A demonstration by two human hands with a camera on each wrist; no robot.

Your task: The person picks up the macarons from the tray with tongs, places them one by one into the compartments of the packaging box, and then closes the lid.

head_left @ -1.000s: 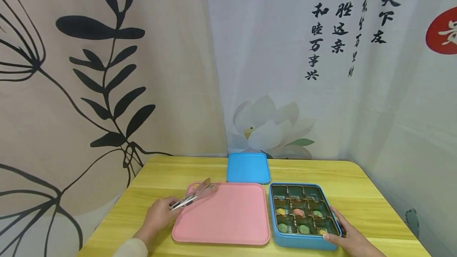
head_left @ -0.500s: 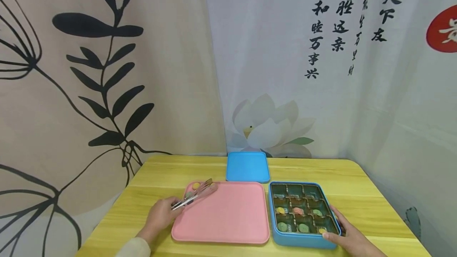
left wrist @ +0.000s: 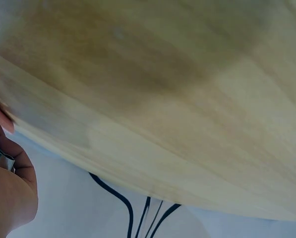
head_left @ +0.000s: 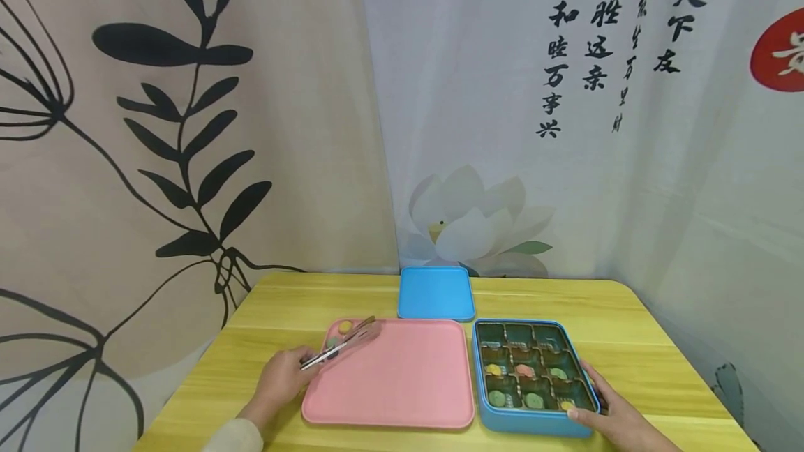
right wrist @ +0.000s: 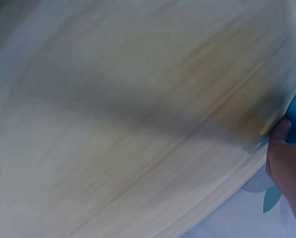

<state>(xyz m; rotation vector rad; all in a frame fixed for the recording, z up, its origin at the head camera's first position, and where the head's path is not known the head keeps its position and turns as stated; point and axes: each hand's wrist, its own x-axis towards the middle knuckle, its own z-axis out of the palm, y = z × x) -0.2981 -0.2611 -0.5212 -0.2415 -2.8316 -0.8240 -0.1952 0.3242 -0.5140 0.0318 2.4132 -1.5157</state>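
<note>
My left hand (head_left: 280, 377) grips a pair of metal tongs (head_left: 333, 351) by the handle end, low over the left side of a pink tray (head_left: 402, 382). The clear tips (head_left: 367, 332) point toward the tray's far edge. Beneath and beside the tongs, in the far left corner, lie a round yellow piece (head_left: 345, 327) and a green one (head_left: 333, 342), partly covered. My right hand (head_left: 612, 413) holds the near right corner of a blue box (head_left: 534, 424), thumb at the rim and fingers along the side. Several of its compartments contain small yellow, pink and green pieces (head_left: 525, 371).
A flat blue lid-like panel (head_left: 436, 294) lies at the back of the wooden table (head_left: 540, 298), behind the tray. Box and tray stand side by side with a narrow gap. A printed curtain (head_left: 314, 159) hangs right behind the table.
The tongs' two arms have drawn closer together, and more of the yellow and green pieces shows beside them. The right hand, box and tray hold their places.
</note>
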